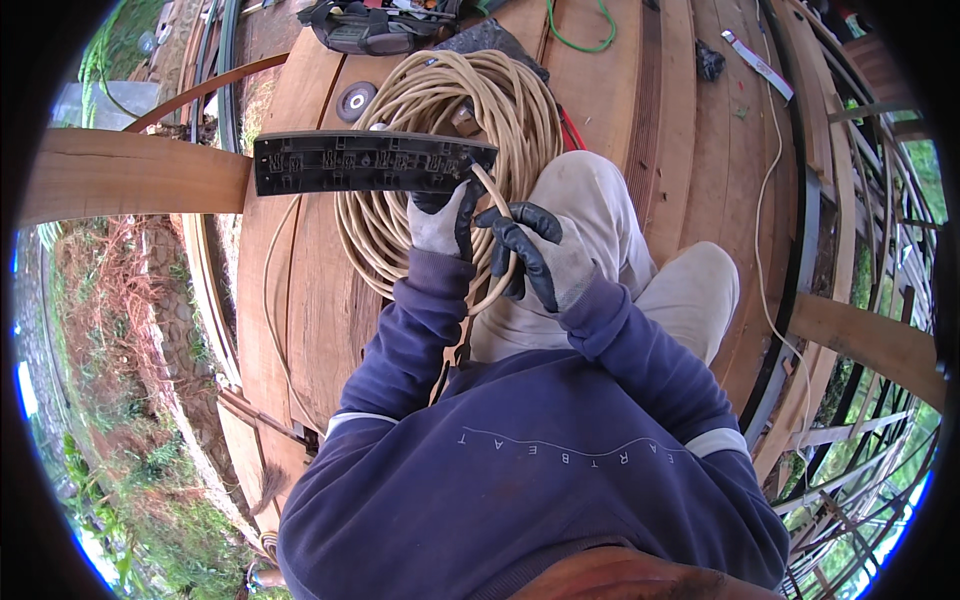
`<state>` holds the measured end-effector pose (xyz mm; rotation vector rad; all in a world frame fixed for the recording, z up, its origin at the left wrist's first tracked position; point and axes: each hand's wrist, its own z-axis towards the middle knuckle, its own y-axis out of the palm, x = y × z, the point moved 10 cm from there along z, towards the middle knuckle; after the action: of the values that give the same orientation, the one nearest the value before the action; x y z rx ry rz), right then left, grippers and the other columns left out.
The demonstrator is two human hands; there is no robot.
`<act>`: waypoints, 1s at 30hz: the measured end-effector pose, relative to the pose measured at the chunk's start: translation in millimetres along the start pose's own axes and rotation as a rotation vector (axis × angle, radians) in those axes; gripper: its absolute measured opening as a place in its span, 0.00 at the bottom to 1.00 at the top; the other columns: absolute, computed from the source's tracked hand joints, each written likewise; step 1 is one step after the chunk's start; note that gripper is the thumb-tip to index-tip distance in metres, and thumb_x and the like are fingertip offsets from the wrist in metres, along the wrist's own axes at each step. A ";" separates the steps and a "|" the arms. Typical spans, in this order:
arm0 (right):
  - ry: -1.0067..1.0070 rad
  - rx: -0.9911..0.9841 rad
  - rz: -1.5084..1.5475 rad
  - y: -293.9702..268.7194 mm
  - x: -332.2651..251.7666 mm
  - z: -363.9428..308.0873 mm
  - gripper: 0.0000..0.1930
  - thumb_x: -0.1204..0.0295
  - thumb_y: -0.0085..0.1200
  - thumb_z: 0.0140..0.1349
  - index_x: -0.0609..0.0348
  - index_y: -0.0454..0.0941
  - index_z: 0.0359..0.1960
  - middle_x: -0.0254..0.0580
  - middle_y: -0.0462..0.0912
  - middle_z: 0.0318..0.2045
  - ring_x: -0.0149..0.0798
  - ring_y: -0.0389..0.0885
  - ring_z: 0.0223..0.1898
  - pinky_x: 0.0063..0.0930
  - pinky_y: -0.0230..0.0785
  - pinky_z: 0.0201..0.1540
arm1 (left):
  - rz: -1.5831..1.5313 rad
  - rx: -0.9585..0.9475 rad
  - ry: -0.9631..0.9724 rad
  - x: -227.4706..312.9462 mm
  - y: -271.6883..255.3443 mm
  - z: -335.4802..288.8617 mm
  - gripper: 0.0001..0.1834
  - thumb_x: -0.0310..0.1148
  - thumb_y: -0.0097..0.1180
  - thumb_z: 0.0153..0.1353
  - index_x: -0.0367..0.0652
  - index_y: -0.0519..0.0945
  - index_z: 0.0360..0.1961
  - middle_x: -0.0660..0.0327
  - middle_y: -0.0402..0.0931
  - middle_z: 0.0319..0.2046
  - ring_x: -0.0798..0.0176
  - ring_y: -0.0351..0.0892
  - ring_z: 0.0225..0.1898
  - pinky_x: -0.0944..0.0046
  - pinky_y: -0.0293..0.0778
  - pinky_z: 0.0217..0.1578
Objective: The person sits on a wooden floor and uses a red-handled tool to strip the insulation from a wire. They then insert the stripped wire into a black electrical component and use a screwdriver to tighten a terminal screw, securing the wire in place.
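Observation:
A long black plastic housing [320, 165], which looks like an opened power strip with its inner side facing me, is gripped near its right end by my left hand [438, 225]. My left hand wears a grey glove with black-coated fingers. The beige cable [497, 200] meets the housing at that right end. My right hand [540, 250], gloved alike, has its fingers curled round this cable a little below the housing. Behind and beneath both hands lies a large coil [525, 105] of the same beige cable. The left fingertips are hidden behind the housing.
Wooden planks [690, 170] form the surface under me. A round abrasive-looking disc [356, 101] lies beyond the housing. A grey tool bag [375, 30] stands farther off, with a green cord [590, 45] to its right. A thin cable [762, 230] runs along the right side.

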<state>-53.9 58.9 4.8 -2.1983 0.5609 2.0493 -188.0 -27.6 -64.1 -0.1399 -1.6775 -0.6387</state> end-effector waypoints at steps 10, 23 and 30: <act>-0.297 0.415 -0.791 -22.9 -42.1 6.6 0.11 0.70 0.54 0.68 0.61 0.79 0.48 0.53 0.83 0.28 0.51 0.84 0.32 0.40 0.74 0.35 | 0.330 0.021 0.218 16.9 9.8 -9.3 0.11 0.17 0.58 0.62 0.32 0.83 0.46 0.53 0.82 0.46 0.59 0.84 0.44 0.63 0.80 0.47; 0.149 0.285 0.482 -22.8 28.3 15.8 0.10 0.69 0.50 0.74 0.63 0.79 0.46 0.34 0.77 0.23 0.24 0.72 0.18 0.18 0.66 0.20 | 0.870 -0.155 0.641 39.5 55.4 -26.2 0.13 0.20 0.55 0.65 0.36 0.82 0.50 0.55 0.82 0.45 0.60 0.82 0.44 0.61 0.77 0.47; -0.191 0.471 -0.289 -43.4 -6.6 24.0 0.10 0.73 0.51 0.69 0.60 0.76 0.49 0.46 0.81 0.25 0.44 0.81 0.23 0.35 0.75 0.27 | 0.154 0.106 0.030 -10.7 9.8 1.6 0.10 0.20 0.62 0.62 0.33 0.81 0.45 0.62 0.83 0.39 0.68 0.82 0.36 0.67 0.78 0.37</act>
<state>-63.0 108.0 0.9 -1.6861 0.5900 1.7355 -182.7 -15.9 -71.1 -0.1807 -1.6493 -0.4338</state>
